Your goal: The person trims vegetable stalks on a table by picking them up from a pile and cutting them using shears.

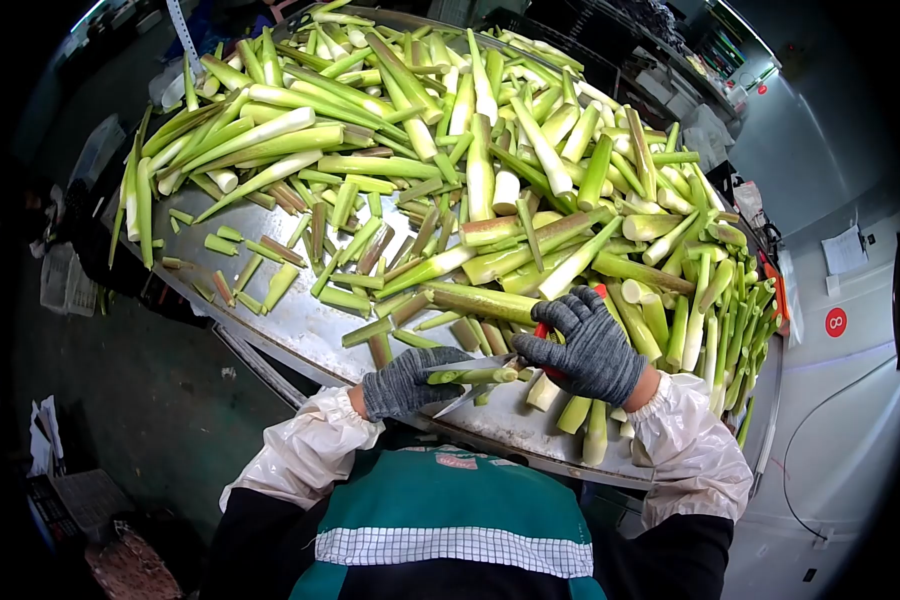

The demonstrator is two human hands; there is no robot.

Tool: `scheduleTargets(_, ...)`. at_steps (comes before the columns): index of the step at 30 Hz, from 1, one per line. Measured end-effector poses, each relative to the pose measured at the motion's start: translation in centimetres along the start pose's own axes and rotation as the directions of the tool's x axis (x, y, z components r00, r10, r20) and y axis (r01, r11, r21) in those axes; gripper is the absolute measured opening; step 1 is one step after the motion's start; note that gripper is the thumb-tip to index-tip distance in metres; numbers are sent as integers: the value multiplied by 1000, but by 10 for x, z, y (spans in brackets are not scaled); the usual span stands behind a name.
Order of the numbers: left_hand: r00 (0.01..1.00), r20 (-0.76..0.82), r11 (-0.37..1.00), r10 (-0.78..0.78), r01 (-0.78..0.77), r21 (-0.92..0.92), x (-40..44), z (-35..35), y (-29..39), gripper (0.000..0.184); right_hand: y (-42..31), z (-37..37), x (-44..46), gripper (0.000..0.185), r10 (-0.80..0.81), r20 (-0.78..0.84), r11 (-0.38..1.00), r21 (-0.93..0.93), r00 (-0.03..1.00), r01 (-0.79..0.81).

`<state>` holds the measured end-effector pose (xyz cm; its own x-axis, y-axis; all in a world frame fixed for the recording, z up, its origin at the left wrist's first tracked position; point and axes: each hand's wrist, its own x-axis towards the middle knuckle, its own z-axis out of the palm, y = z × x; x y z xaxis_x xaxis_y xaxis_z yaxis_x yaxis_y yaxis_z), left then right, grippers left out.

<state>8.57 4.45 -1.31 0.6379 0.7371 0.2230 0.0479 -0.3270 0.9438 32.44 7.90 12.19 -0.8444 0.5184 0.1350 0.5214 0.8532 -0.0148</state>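
Observation:
In the head view, my left hand [410,382], in a grey knit glove, is closed around a short green stalk piece [485,377] near the table's front edge. My right hand [595,345], gloved the same way, grips a pair of scissors [542,333] by the red handles. The blades are spread and point left, one on each side of the stalk piece. Just beyond my hands lies a thick green stalk [480,301]. Pale cut stalk ends [595,435] lie by my right forearm.
A large pile of green-and-white stalks [480,170] covers much of the metal table [295,335]. Short trimmings [281,285] are scattered on its left part. Longer stalks [735,330] lie along the right edge. Clear plastic bins [68,280] stand on the floor at left.

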Motion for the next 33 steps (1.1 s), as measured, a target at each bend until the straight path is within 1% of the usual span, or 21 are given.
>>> scheduleTargets(2,1000,-6,999,-5,5,-36,-1,2,-7,31,4,-3,4,25,-54,-12,998,-34,998,54)
scheduleTargets(4,999,52,999,-10,8,32,-3,5,-19,44,8,-2,6,24,-78,7,997,-16,997,78)
scheduleTargets(8,998,64,995,-19,13,95,-3,4,-16,43,11,0,5,23,-94,29,994,52,995,92)
scheduleTargets(10,998,38,994,51,-54,99,-1,1,-10,41,11,3,4,22,-95,21,994,65,995,93)
scheduleTargets(11,998,37,994,52,-56,99,0,1,-11,41,10,4,4,22,-95,15,992,81,995,94)
scheduleTargets(13,998,40,998,43,-45,55,0,2,-14,38,9,3,4,22,-89,35,993,86,995,86)
scheduleTargets(14,998,41,998,42,-44,55,-1,2,-14,38,10,6,3,22,-102,11,991,86,995,100)
scheduleTargets(16,1000,31,999,3,-2,-33,2,-1,-6,35,11,12,-1,23,-111,-15,990,84,994,111)
scheduleTargets(18,998,61,999,-5,7,-43,4,-4,8,35,12,16,-6,25,-80,90,991,111,993,69)
scheduleTargets(19,996,87,999,-13,18,-52,6,-6,12,35,13,18,-6,25,-78,89,992,109,993,68)
scheduleTargets(20,991,81,979,-106,118,-165,2,1,-9,35,13,19,-5,27,-41,39,993,113,998,36)
scheduleTargets(21,991,82,979,-105,118,-165,2,0,-6,35,12,20,-4,29,-2,-10,993,120,1000,3)
scheduleTargets(22,989,84,977,-120,132,-169,3,-1,-1,35,10,19,-1,29,0,-9,993,118,1000,1)
scheduleTargets(23,988,87,975,-132,145,-171,4,-3,2,36,6,18,4,32,61,-69,963,266,996,-41)
scheduleTargets(24,988,68,965,-142,153,-212,2,0,-3,35,2,16,12,36,130,-121,910,408,984,-70)
scheduleTargets(25,989,80,968,-128,142,-208,-1,-1,1,35,-1,14,19,40,212,-165,839,536,963,-93)
scheduleTargets(27,964,71,948,-255,263,-178,3,-5,14,34,-25,15,27,43,239,-34,555,825,970,-108)
scheduleTargets(29,998,-69,998,9,-5,59,3,-4,15,34,-43,16,35,41,129,-13,658,750,992,-76)
scheduleTargets(31,986,36,981,-161,156,111,-8,-2,-28,31,-50,28,34,39,183,16,715,684,983,-145)
scheduleTargets(32,998,-55,995,38,-33,97,-7,-4,-14,35,-50,32,34,39,205,11,727,668,979,-160)
scheduleTargets(33,992,-20,991,-125,126,52,-2,-6,-10,32,-48,35,35,38,230,31,695,695,973,-186)
